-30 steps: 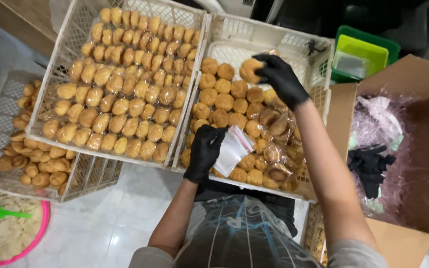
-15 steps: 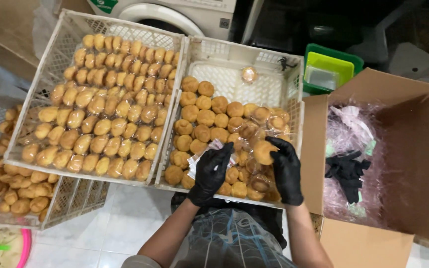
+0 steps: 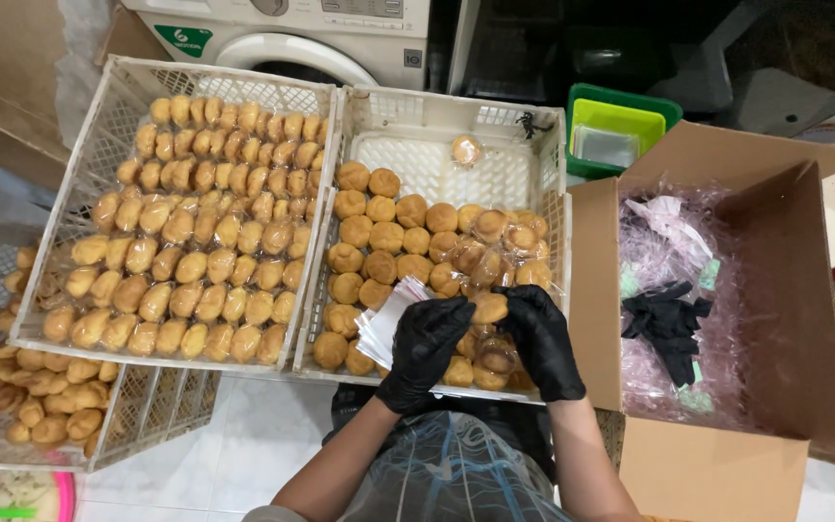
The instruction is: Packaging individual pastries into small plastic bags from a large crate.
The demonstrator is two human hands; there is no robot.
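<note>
Left hand (image 3: 424, 348): black glove, fingers curled around a stack of small clear bags (image 3: 386, 319), fingertips meeting the pastry held between both hands.
Right hand (image 3: 539, 338): black glove, fingers pinched on the round golden pastry (image 3: 488, 307); whether a bag already covers it cannot be told from this view.
Pastry position: lifted just above the near edge of the middle crate, between the two hands.
Middle crate (image 3: 417, 121): white lattice plastic, near half holding bare round pastries on the left and bagged ones (image 3: 495, 232) on the right; one bagged pastry (image 3: 466, 150) lies alone at the far end.
Left crate (image 3: 99, 164): white lattice, packed with rows of wrapped oblong pastries (image 3: 195, 242).
Lower crate (image 3: 161, 411): beneath the left one, more pastries showing at its left side.
Cardboard box (image 3: 790, 290): open, just right of the middle crate, lined with clear film, black gloves (image 3: 669, 324) lying inside.
Green tub (image 3: 620, 130): beyond the box.
Washing machine (image 3: 292, 34): behind the crates.
</note>
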